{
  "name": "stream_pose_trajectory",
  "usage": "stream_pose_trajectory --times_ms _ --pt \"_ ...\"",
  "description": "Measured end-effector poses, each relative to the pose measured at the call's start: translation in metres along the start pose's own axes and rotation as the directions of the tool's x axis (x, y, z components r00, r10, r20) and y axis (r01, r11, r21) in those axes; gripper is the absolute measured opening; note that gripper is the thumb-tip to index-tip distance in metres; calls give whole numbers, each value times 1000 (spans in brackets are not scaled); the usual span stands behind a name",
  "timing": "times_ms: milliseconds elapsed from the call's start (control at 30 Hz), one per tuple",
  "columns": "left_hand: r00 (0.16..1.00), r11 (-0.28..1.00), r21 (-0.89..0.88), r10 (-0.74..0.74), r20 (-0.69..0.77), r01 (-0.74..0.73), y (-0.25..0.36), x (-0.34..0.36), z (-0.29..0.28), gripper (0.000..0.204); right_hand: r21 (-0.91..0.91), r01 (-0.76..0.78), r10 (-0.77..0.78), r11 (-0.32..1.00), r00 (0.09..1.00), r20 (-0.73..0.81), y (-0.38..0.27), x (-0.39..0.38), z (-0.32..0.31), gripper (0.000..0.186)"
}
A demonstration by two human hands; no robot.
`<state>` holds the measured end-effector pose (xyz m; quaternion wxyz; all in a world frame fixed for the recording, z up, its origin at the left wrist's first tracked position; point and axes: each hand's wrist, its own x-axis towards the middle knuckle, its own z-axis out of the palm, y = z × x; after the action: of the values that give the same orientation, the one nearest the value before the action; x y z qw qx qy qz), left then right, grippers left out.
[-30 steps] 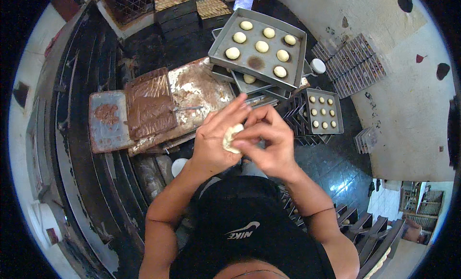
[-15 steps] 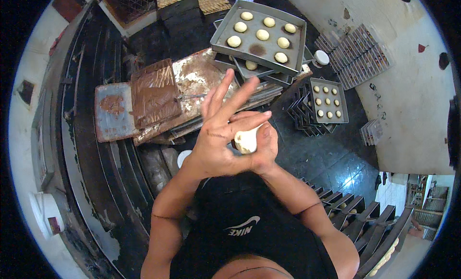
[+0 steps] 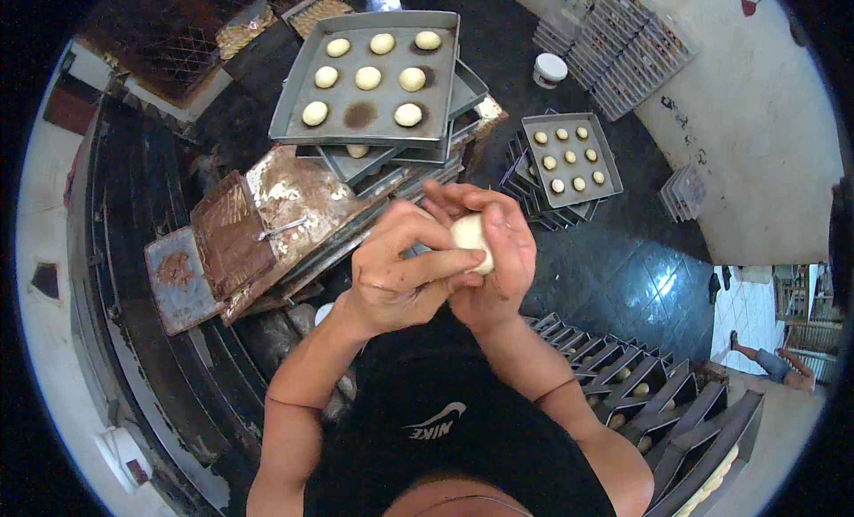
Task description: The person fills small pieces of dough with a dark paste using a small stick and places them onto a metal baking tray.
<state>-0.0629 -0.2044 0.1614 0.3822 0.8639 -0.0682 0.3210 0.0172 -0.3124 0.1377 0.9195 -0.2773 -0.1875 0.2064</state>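
A smooth, pale dough ball (image 3: 469, 239) is held between my two hands in front of my chest. My right hand (image 3: 505, 259) cups it from the right, fingers curled around its far side. From the left, the thumb and fingertips of my left hand (image 3: 391, 272) pinch its near edge. Part of the ball is hidden by the fingers. Ahead and to the left, a square metal tray (image 3: 285, 99) holds several round dough balls (image 3: 367, 78) in rows, with a dark stain in its near row.
More trays (image 3: 466, 90) are stacked beneath the top one. Left of them lie a chocolate-brown slab (image 3: 233, 241) and a grey tray (image 3: 182, 290) with brown paste. Another tray stack (image 3: 608, 166) and a white bucket (image 3: 550, 69) stand right. Racked trays (image 3: 663, 410) and a person (image 3: 776, 368) are lower right.
My left fingers have gone from raised and spread to curled onto the dough. The ball looks smoother and rounder. My view has turned, moving the tray stack left in the picture.
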Motion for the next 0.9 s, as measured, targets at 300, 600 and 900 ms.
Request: stream_pose_trajectory --times_ms 300,600,900 --pt "770 203 -776 -417 483 597 -73 53 52 116 118 -91 89 989 996 25 22 37 -70 26" --pt "488 141 -907 -869 78 396 -206 -25 -12 52 -154 -461 432 874 882 -190 144 107 -80 29" --pt "233 210 -820 -968 -96 532 -314 -98 -103 32 -587 808 593 -42 493 636 355 267 -109 48"
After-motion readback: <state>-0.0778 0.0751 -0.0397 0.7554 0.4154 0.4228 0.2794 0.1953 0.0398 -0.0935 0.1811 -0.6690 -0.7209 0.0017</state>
